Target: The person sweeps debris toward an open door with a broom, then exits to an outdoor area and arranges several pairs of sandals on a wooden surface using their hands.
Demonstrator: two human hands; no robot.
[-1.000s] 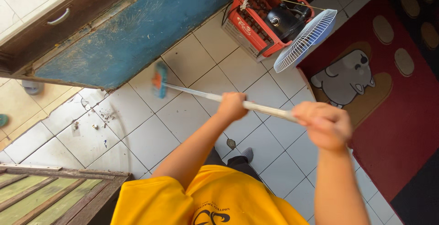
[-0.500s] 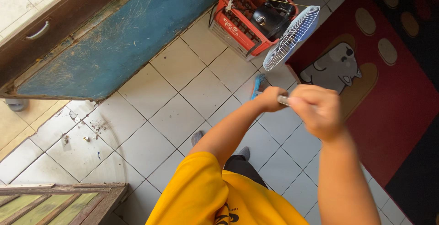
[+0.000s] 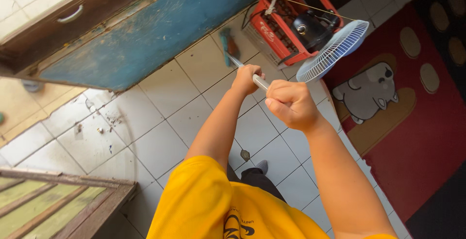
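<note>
Broom head point(image 3: 228, 44) motion-blurred; handle's middle hidden inside both hands point(image 3: 272, 91).

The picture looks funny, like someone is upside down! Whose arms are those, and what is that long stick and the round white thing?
The camera sits on a person's head and looks straight down, so you see their own yellow shirt and both arms. The left hand and the right hand both grip a long pale broom handle. Its greenish broom head rests on the white tiled floor, close to a blue door. The round white thing is the cage of an electric fan, which leans out of a red crate. Beside it lies a red rug with a cartoon animal on it. Bits of dirt lie scattered on the tiles to the left.
</note>
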